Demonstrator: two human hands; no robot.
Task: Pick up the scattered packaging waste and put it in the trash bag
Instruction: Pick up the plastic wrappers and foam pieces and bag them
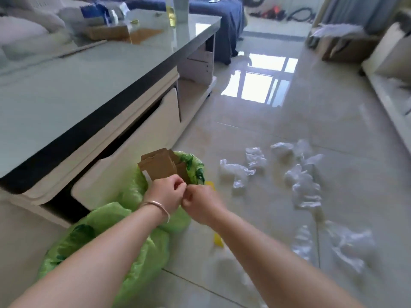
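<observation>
A green trash bag (124,227) lies on the floor against the coffee table, its mouth facing away from me. Flattened brown cardboard (159,166) stands upright in the mouth. My left hand (165,193), with a bracelet on its wrist, is just below the cardboard at the bag's near rim, fingers curled and pinching. My right hand (196,204) is a curled fist touching the left one at the same rim. What the fingers pinch is mostly hidden; it looks like the bag's edge. Several crumpled clear plastic wrappers (304,185) lie scattered on the tiles to the right.
A glass-topped coffee table (93,90) with a white drawer front stands on the left, holding a cardboard box (111,33) and a bottle. A yellow scrap (218,240) lies under my right forearm. A white cabinet (391,90) runs along the right wall.
</observation>
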